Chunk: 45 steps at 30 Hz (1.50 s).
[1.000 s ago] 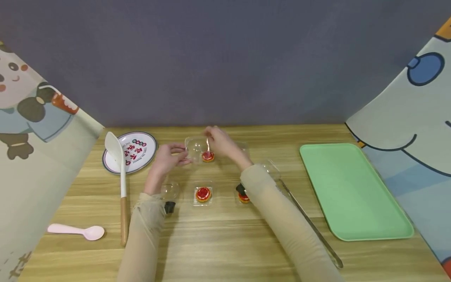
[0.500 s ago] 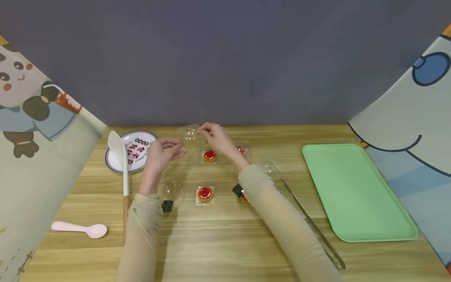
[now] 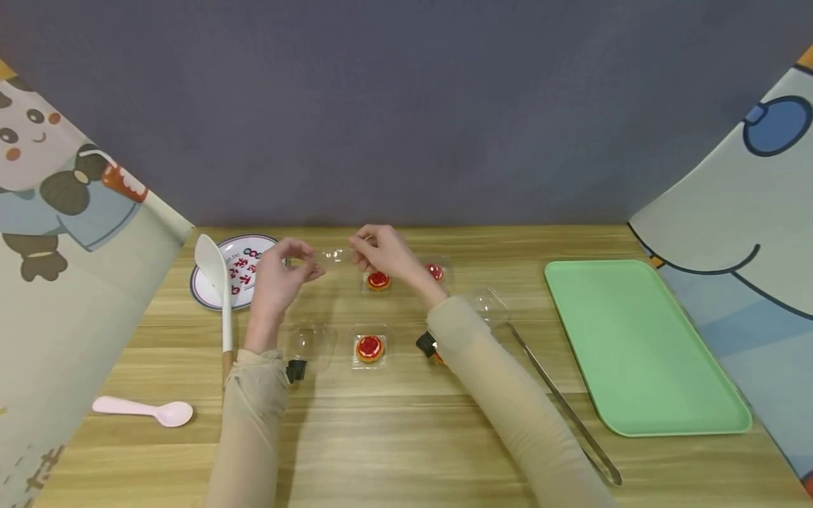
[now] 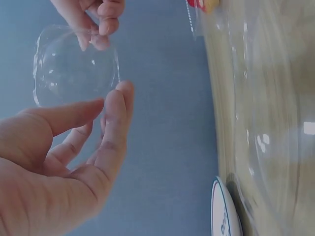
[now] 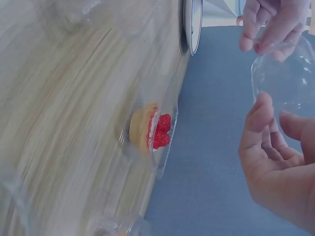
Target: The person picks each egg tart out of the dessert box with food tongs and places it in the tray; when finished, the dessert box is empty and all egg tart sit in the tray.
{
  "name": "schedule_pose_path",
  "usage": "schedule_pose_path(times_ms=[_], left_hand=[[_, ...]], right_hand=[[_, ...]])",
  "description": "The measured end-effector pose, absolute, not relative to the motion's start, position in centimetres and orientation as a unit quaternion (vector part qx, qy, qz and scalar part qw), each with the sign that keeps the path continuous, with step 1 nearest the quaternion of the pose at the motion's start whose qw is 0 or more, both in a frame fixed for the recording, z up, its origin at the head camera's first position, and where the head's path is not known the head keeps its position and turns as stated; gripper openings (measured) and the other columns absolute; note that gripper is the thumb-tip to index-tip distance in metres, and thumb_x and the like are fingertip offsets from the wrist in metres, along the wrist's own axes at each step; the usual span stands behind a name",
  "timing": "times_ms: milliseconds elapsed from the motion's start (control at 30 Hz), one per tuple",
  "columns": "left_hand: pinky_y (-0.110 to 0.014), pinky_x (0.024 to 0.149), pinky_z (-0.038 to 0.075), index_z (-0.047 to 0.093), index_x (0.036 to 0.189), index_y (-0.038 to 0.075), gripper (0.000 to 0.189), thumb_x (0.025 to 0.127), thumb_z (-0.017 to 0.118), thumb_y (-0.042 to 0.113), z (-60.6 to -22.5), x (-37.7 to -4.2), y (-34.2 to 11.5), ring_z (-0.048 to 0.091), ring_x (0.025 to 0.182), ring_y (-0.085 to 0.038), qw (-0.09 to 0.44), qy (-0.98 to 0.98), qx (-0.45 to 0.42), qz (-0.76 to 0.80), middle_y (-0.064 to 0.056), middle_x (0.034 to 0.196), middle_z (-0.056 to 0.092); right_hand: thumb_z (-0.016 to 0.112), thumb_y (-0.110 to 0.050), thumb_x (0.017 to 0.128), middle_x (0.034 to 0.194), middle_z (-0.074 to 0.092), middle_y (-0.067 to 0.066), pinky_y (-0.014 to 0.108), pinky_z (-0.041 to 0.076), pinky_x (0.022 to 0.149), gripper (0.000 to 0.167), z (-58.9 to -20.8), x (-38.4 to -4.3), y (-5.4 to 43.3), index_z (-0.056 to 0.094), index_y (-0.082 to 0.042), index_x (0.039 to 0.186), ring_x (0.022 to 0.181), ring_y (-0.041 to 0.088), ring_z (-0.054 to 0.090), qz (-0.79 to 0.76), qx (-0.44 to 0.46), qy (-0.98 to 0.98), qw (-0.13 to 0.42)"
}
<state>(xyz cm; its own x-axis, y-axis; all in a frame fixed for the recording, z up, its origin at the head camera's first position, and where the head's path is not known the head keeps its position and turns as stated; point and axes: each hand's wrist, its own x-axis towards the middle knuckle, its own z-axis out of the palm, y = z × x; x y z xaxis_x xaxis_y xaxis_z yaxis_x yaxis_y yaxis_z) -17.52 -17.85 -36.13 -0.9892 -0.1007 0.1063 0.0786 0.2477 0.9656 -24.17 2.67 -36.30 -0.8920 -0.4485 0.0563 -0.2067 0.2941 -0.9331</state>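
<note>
A clear plastic dome lid (image 3: 334,255) is held up between both hands at the back of the table. My left hand (image 3: 276,279) pinches its left edge between thumb and fingers; the left wrist view shows the lid (image 4: 74,66) at those fingertips. On the opposite edge, my right hand (image 3: 389,252) pinches with thumb and forefinger. Just below the right hand sits a red-topped tart (image 3: 378,281) on a clear plastic base. The right wrist view shows this tart (image 5: 160,132) with its pale crust. Another tart (image 3: 434,271) lies partly behind the right wrist.
Nearer the front stand a tart (image 3: 369,348) on its base and another mostly hidden by the right sleeve. Clear lids (image 3: 308,342) lie around them. A plate (image 3: 209,295), white-and-wood spatula (image 3: 226,324) and pink spoon (image 3: 173,414) are left; metal tongs (image 3: 559,398) and green tray (image 3: 648,346) right.
The lid has come up off the back tart and shifted left, tilting flatter. The right hand moved slightly left with it; the left hand moved left and up and its fingers closed on the lid.
</note>
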Motion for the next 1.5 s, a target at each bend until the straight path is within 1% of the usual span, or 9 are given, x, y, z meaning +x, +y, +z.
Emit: schedule_pose_path(times_ms=[167, 400, 600, 767, 900, 1167, 1300, 1367, 1500], left_hand=[[-0.024, 0.082, 0.065, 0.061, 0.124, -0.022, 0.024, 0.103, 0.061, -0.01, -36.3, -17.4, -18.9, 0.073, 0.074, -0.004, 0.06, -0.797, -0.012, -0.6, -0.031, 0.112, 0.064], [-0.022, 0.078, 0.066, 0.06, 0.127, -0.024, 0.029, 0.105, 0.062, -0.006, -36.1, -17.0, -20.4, 0.072, 0.074, -0.004, 0.002, -0.806, -0.012, -0.592, -0.034, 0.115, 0.064], [-0.022, 0.075, 0.066, 0.052, 0.127, -0.025, 0.032, 0.101, 0.064, -0.01, -36.5, -17.0, -21.1, 0.072, 0.068, -0.004, -0.023, -0.799, 0.008, -0.601, -0.02, 0.1, 0.066], [-0.023, 0.074, 0.066, 0.049, 0.138, -0.025, 0.043, 0.102, 0.063, -0.008, -36.8, -17.0, -21.7, 0.071, 0.067, -0.004, -0.035, -0.812, 0.02, -0.583, -0.031, 0.109, 0.066], [-0.022, 0.075, 0.066, 0.054, 0.137, -0.023, 0.04, 0.103, 0.063, -0.005, -36.9, -17.0, -21.9, 0.071, 0.069, -0.001, -0.045, -0.843, 0.025, -0.536, -0.042, 0.123, 0.063], [-0.03, 0.073, 0.067, 0.06, 0.133, -0.019, 0.036, 0.101, 0.067, -0.004, -37.5, -17.4, -22.2, 0.076, 0.074, -0.014, -0.055, -0.891, 0.039, -0.449, -0.038, 0.124, 0.067], [-0.029, 0.071, 0.067, 0.061, 0.133, -0.017, 0.036, 0.101, 0.067, -0.003, -37.9, -17.5, -22.4, 0.076, 0.075, -0.016, -0.062, -0.897, 0.046, -0.436, -0.034, 0.122, 0.069], [-0.028, 0.072, 0.067, 0.062, 0.133, -0.017, 0.036, 0.1, 0.068, -0.003, -38.0, -17.6, -22.5, 0.076, 0.075, -0.014, -0.067, -0.897, 0.049, -0.433, -0.034, 0.122, 0.069], [-0.028, 0.072, 0.067, 0.061, 0.132, -0.018, 0.037, 0.1, 0.069, -0.003, -38.1, -17.7, -22.6, 0.076, 0.075, -0.016, -0.077, -0.898, 0.05, -0.431, -0.035, 0.122, 0.068]], right_hand=[[0.058, -0.009, 0.112, 0.097, 0.075, 0.022, 0.032, 0.067, 0.067, 0.026, -36.1, -24.1, 2.2, 0.067, 0.012, 0.125, 0.081, 0.036, 0.075, -0.571, -0.196, 0.788, 0.122], [0.058, 0.004, 0.107, 0.123, 0.069, 0.034, 0.056, 0.064, 0.093, 0.031, -36.6, -24.1, 1.7, 0.059, 0.013, 0.136, 0.1, 0.051, 0.071, -0.554, -0.221, 0.782, 0.183], [0.059, 0.009, 0.105, 0.127, 0.066, 0.036, 0.055, 0.064, 0.094, 0.04, -37.3, -24.1, 1.0, 0.051, 0.015, 0.143, 0.097, 0.046, 0.073, -0.556, -0.214, 0.778, 0.202], [0.06, 0.013, 0.101, 0.124, 0.067, 0.033, 0.04, 0.068, 0.086, 0.04, -37.5, -23.9, 0.3, 0.053, 0.017, 0.141, 0.09, 0.034, 0.074, -0.531, -0.212, 0.797, 0.197], [0.061, 0.013, 0.101, 0.124, 0.068, 0.031, 0.036, 0.068, 0.085, 0.039, -37.5, -23.7, -0.3, 0.055, 0.016, 0.14, 0.094, 0.036, 0.074, -0.488, -0.222, 0.823, 0.189], [0.064, 0.013, 0.099, 0.127, 0.071, 0.024, 0.023, 0.064, 0.083, 0.046, -37.6, -23.5, -1.3, 0.057, 0.012, 0.144, 0.106, 0.03, 0.073, -0.404, -0.23, 0.868, 0.177], [0.067, 0.011, 0.097, 0.133, 0.071, 0.022, 0.021, 0.062, 0.09, 0.048, -37.7, -23.6, -1.6, 0.058, 0.009, 0.145, 0.117, 0.028, 0.072, -0.359, -0.239, 0.887, 0.163], [0.068, 0.007, 0.098, 0.128, 0.073, 0.022, 0.018, 0.061, 0.086, 0.045, -37.8, -23.6, -1.7, 0.06, 0.009, 0.143, 0.105, 0.023, 0.074, -0.338, -0.25, 0.894, 0.158], [0.069, -0.005, 0.104, 0.084, 0.07, 0.008, 0.017, 0.048, 0.06, 0.012, -37.8, -23.5, -1.9, 0.07, 0.005, 0.112, 0.063, 0.01, 0.056, -0.297, -0.273, 0.901, 0.159]])
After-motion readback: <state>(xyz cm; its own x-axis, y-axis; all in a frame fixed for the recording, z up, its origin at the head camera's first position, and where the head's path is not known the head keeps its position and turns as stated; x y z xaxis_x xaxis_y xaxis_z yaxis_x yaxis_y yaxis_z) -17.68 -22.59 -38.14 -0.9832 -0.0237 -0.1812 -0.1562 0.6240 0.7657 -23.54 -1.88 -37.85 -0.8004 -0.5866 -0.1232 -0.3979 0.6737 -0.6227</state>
